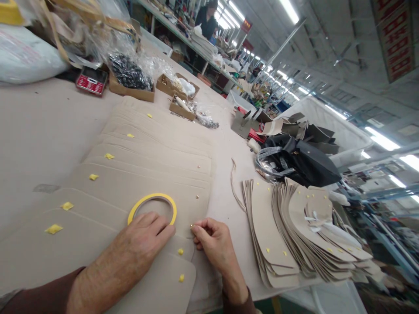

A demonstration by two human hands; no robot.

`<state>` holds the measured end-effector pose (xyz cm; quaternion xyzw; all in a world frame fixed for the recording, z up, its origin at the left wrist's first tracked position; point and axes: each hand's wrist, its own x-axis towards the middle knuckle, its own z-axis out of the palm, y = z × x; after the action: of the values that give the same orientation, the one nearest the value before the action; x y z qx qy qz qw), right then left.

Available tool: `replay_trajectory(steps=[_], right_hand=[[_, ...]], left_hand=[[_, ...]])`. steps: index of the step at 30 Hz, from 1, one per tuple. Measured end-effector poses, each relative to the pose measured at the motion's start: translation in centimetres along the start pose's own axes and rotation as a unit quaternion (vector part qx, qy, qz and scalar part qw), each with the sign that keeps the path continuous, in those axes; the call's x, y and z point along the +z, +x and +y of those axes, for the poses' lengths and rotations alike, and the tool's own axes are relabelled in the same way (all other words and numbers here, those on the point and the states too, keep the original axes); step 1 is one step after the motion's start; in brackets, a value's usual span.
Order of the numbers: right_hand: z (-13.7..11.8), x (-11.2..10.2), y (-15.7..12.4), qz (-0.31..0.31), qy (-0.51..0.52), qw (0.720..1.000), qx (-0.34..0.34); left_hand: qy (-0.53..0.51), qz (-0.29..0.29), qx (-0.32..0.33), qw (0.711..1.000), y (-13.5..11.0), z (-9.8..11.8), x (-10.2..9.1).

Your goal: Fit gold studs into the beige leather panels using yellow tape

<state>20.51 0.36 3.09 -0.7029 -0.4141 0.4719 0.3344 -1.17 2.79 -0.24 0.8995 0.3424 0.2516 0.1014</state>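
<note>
My left hand (144,240) lies flat, fingers stretched, on a row of overlapping beige leather panels (147,165), pressing down just below a yellow tape roll (152,206). My right hand (212,244) is closed in a pinch at the right edge of the nearest panel, fingertips on a small gold stud (191,226). What the pinch holds beyond that is too small to name. Small yellow tape squares (54,228) dot the left ends of the panels, and gold studs (197,197) sit near their right ends.
A fanned stack of beige flap pieces (294,235) lies to the right. Black bags (304,161) sit behind it. Cardboard boxes of hardware (131,83), a red scale (92,80) and plastic sacks stand at the back. A person (207,19) stands far off.
</note>
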Motion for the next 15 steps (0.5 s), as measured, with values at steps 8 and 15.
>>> replay_trajectory(steps=[8,15], right_hand=[[-0.5,0.6,0.0,0.032,-0.215,0.965,-0.149],[1.5,0.3,-0.8,0.11,-0.216,0.951,-0.19]], left_hand=[[-0.016,0.002,-0.022,1.0,-0.5,0.1,0.8],[-0.029,-0.012,-0.02,0.999,-0.6,0.0,0.9]])
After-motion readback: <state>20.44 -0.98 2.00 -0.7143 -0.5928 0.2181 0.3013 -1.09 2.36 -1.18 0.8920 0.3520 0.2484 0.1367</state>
